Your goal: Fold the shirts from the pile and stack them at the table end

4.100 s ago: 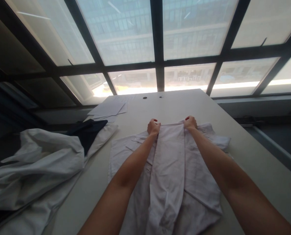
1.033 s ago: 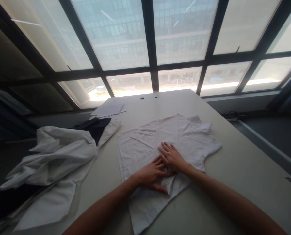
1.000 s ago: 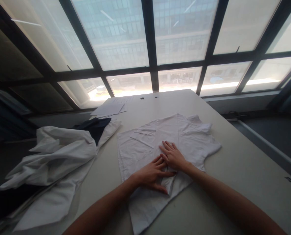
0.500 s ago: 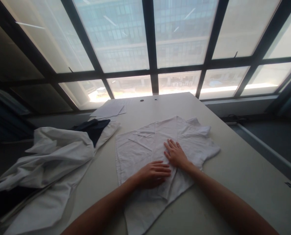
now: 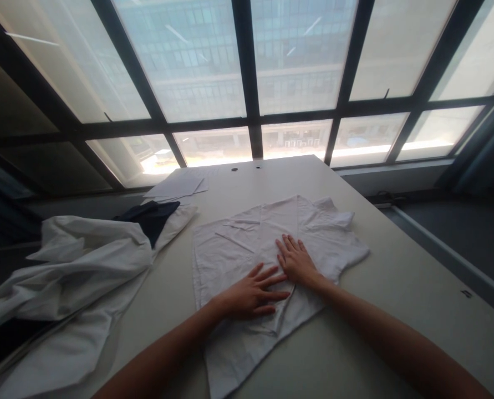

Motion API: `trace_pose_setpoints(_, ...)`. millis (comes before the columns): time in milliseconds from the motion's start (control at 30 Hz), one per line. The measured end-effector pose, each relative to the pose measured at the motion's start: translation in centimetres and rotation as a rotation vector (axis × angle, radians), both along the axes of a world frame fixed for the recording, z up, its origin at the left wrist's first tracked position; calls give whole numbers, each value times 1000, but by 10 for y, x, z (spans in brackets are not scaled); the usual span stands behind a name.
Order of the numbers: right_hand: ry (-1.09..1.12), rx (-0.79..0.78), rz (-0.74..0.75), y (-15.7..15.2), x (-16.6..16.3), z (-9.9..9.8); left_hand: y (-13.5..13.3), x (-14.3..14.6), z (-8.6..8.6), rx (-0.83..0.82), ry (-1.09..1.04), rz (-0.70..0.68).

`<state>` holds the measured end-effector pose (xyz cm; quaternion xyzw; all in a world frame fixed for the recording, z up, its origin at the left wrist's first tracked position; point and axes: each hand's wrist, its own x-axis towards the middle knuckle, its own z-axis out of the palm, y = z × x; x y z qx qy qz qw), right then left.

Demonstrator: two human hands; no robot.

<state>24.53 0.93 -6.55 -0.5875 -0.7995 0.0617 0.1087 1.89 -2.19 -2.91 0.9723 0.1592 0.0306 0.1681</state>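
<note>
White shirt point(image 5: 247, 244) flat on the table point(image 5: 396, 288), beneath both outspread palms: left hand point(image 5: 250, 291), right hand point(image 5: 297, 261).

An office: a long pale table point(image 5: 396, 266) with papers point(image 5: 176, 187); tall windows point(image 5: 188, 55) facing city towers.

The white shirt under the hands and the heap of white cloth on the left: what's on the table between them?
In the head view, only bare table shows between the white shirt and the heap of white cloth.
</note>
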Motion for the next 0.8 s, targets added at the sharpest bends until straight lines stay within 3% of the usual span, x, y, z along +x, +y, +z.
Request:
trace_pose_setpoints(233, -30, -58, -93, -35, 1, -3, -1, -6, 10, -138, -21, -89)
trace_pose_setpoints(367, -34, -70, -14, -24, 11, 5, 1, -6, 17, -239, -20, -97)
trace_pose_setpoints(467, -20, -9, 69, -9, 23, 7, 4, -4, 13, -291, -118, -5)
trace_pose_setpoints(633, -14, 3, 74, -3, 32, -3, 13, -1, -10, -115, -300, 276)
trace_pose_setpoints(800, -13, 1, 74, -6, 32, -4, 20, -1, -25, 79, -176, 337)
